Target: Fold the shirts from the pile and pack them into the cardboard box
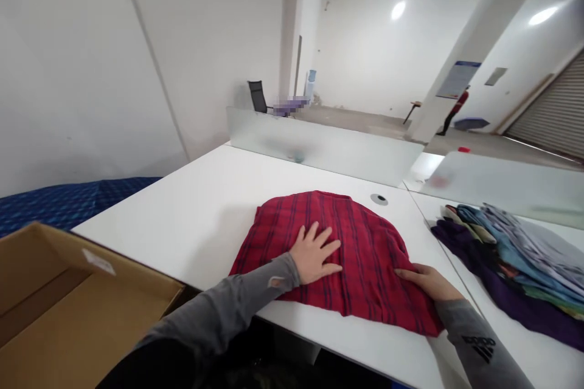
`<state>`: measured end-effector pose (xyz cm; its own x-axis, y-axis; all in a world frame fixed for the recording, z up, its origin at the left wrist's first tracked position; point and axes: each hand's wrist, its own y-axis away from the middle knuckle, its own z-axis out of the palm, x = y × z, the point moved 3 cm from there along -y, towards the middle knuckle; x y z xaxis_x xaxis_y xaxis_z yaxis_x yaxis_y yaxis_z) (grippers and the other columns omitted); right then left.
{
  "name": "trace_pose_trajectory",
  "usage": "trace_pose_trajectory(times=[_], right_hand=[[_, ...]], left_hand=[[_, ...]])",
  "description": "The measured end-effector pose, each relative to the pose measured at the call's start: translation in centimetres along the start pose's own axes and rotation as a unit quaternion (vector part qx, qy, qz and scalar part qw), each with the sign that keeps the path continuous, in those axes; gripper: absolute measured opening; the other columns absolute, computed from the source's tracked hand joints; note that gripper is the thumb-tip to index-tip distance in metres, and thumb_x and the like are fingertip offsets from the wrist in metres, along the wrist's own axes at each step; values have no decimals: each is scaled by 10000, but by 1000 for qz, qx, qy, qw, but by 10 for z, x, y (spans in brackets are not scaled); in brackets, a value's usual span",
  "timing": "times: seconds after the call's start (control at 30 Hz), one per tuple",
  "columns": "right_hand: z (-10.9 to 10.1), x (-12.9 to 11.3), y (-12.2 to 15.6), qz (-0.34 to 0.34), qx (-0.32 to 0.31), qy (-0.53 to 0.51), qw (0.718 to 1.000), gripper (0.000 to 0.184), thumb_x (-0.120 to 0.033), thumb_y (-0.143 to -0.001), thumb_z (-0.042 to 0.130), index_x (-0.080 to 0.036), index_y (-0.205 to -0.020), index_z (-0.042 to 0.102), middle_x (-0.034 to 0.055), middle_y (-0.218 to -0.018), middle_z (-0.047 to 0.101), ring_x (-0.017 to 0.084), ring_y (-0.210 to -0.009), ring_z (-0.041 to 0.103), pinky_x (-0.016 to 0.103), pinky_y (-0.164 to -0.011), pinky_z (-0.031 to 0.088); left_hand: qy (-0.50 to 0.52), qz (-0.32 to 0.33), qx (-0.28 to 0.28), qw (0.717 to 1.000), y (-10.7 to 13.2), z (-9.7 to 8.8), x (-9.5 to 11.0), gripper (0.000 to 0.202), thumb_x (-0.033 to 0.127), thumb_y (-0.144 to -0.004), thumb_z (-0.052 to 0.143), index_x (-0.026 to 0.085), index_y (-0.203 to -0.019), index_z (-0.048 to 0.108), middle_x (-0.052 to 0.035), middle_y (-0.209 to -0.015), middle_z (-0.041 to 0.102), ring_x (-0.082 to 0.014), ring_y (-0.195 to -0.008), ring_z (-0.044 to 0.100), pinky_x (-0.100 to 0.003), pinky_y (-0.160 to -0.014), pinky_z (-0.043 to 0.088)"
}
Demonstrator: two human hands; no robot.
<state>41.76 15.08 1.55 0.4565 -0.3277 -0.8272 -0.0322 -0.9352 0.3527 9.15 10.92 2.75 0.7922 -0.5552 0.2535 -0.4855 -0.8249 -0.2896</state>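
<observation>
A red plaid garment with dark stripes lies spread on the white table in front of me, its lower edge near the table's front. My left hand rests flat on the middle of the cloth, fingers spread. At the garment's right edge is my right hand, its thumb on top of the fabric. The other fingers of that hand are partly hidden, and the edge appears pinched between them and the thumb.
An open cardboard box stands at the table's left front. On the right lies a pile of folded clothes. Frosted partitions run along the back of the white table. A person stands far off behind a pillar.
</observation>
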Motion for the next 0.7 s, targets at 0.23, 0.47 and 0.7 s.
trace_pose_trajectory(times=[0.23,0.47,0.7], right_hand=[[32,-84,25,-150,9,-74,986,357,-440,-663,748,-224,-936,669,53,-827,738,264,-809,702,392,-760,584],[181,-191,52,-457,-18,194,868,270,-479,-733,664,-222,-784,596,1,-809,633,175,-747,595,346,-779,527],[212,-172,15,-487,-34,211,847,289,-451,-924,452,-223,-919,629,38,-936,674,175,-818,631,330,-798,518]], left_hand=[[-9,-33,-19,999,6,23,5,637,604,-924,402,234,-1443,415,-112,-1544,339,-419,-1411,246,-677,-1104,193],[46,-10,12,999,73,7,37,553,432,-907,537,235,-1414,436,-104,-1436,490,-316,-1350,389,-519,-1136,282],[143,-54,-85,985,113,4,25,572,526,-833,630,313,-1347,498,-39,-1236,651,-256,-1065,631,-313,-888,495]])
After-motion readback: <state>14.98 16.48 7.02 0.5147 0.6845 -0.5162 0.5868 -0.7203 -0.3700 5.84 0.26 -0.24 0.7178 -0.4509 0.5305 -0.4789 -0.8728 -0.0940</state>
